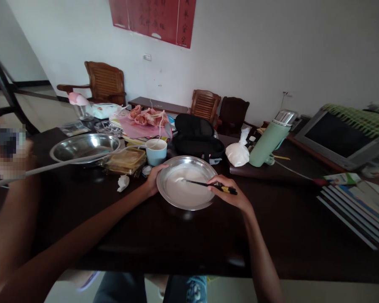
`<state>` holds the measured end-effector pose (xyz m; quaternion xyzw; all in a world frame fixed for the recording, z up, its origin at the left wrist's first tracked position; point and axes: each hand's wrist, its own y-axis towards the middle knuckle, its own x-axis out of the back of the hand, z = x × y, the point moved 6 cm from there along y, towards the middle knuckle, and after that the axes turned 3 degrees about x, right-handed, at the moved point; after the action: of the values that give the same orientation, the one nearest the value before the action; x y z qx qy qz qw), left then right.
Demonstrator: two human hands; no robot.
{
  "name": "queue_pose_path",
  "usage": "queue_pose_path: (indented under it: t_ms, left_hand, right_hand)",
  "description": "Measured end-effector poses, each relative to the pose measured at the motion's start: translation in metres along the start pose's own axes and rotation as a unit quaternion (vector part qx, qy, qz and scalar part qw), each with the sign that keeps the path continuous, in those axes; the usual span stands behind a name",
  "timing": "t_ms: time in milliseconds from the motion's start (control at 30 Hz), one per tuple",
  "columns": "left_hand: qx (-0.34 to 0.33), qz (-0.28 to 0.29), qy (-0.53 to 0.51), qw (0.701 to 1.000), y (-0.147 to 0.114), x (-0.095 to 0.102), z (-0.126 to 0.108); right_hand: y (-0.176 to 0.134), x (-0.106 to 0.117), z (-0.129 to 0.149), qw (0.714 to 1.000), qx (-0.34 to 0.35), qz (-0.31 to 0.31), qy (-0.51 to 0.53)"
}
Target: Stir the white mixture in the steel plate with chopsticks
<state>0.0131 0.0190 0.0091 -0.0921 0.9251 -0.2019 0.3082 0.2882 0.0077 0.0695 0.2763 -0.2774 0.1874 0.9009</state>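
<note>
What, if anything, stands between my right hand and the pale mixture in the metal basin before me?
Nothing visible stands in the way. The black chopsticks in the right hand reach over the rim of the metal basin to the pale mixture. The left hand is at the opposite rim, out of that path.

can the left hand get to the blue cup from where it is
Probably yes: the left hand, touching the metal bowl, is close to the blue cup, and nothing visible seems to block the way.
</note>
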Motion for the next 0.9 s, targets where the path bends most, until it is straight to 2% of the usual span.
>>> queue_pose_path:
  t_ms: [100,200,267,333,433,533,567,633,700,767,833,900]
  left_hand:
    - [-0.002,0.004,-0.004,1.0,0.004,0.002,0.001]
    - [0.01,0.01,0.003,1.0,0.007,0.005,0.003]
    - [0.014,0.015,0.007,1.0,0.009,0.007,0.004]
    - [0.009,0.019,0.008,1.0,0.01,0.007,0.004]
    - [0.0,0.018,0.007,1.0,0.009,0.006,0.003]
    - [-0.001,0.014,0.004,1.0,0.008,0.005,0.002]
    - [-0.001,0.014,0.003,1.0,0.007,0.005,0.002]
    - [0.001,0.013,0.004,1.0,0.007,0.005,0.002]
    - [0.001,0.008,0.007,1.0,0.009,0.006,0.003]
    - [0.001,0.0,0.009,1.0,0.01,0.008,0.003]
    - [0.002,-0.001,0.01,1.0,0.012,0.009,0.003]
    - [0.004,0.002,0.012,1.0,0.012,0.009,0.003]
  right_hand:
    - [-0.008,0.023,-0.007,0.998,-0.022,-0.041,-0.04]
    - [-0.017,0.036,-0.009,0.999,-0.034,0.005,-0.027]
    - [-0.016,0.026,-0.004,0.999,-0.022,0.04,0.001]
    - [-0.009,0.008,0.001,0.999,-0.003,0.048,0.015]
    - [-0.001,-0.003,0.002,0.999,0.021,-0.004,-0.029]
    - [-0.008,0.02,-0.007,0.994,0.007,-0.067,-0.083]
    - [-0.011,0.028,-0.01,0.995,-0.002,-0.063,-0.082]
    - [-0.017,0.037,-0.013,0.999,-0.01,-0.014,-0.052]
    - [-0.018,0.029,-0.009,0.999,-0.003,0.051,-0.01]
    - [-0.013,0.011,-0.001,0.996,0.013,0.084,0.016]
    - [-0.005,-0.005,0.004,0.997,0.028,0.069,0.012]
    - [0.0,-0.009,0.004,0.999,0.034,0.022,-0.017]
